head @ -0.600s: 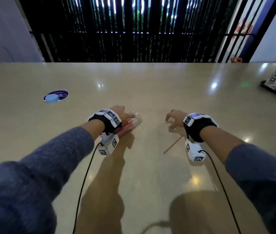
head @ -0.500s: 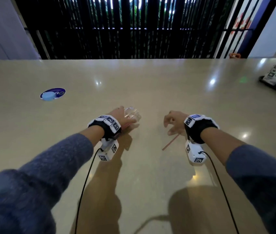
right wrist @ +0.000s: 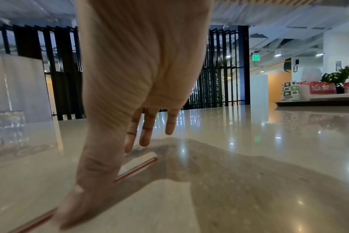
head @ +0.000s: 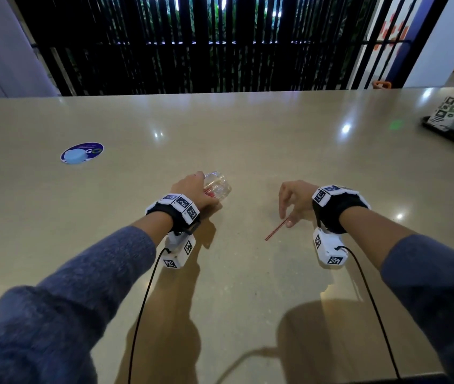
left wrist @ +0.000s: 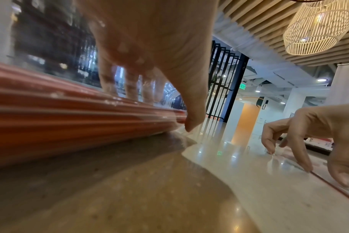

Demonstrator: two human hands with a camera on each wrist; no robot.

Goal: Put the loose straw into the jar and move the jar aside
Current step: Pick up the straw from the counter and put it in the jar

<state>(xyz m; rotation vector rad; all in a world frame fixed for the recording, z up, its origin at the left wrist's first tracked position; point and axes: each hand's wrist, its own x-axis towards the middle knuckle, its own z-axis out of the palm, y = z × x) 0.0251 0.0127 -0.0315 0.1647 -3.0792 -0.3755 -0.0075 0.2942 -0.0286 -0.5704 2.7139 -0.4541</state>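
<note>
A clear plastic jar [head: 218, 186] lies on its side on the beige table [head: 248, 286], with a bundle of red straws [left wrist: 70, 119] inside it. My left hand [head: 192, 189] grips the jar from above, fingers curled over its far side. The loose red-and-white straw [head: 275, 231] lies flat on the table to the right of the jar. My right hand [head: 285, 217] hovers over the straw's far end with fingers pointing down. Its thumb [right wrist: 80, 201] touches the straw [right wrist: 137, 167] from the near side, and the fingers [right wrist: 145, 135] hang past it without pinching.
A round blue sticker with a pale blue cap [head: 81, 153] lies at the far left. A dark tray with patterned paper cups [head: 446, 113] sits at the far right edge. Black cables run back from both wrist cameras. Dark railings stand behind the table's far edge.
My left hand has shifted further over the jar, hiding most of the red straws in the head view. My right hand has lowered and its thumb now touches the loose straw.
</note>
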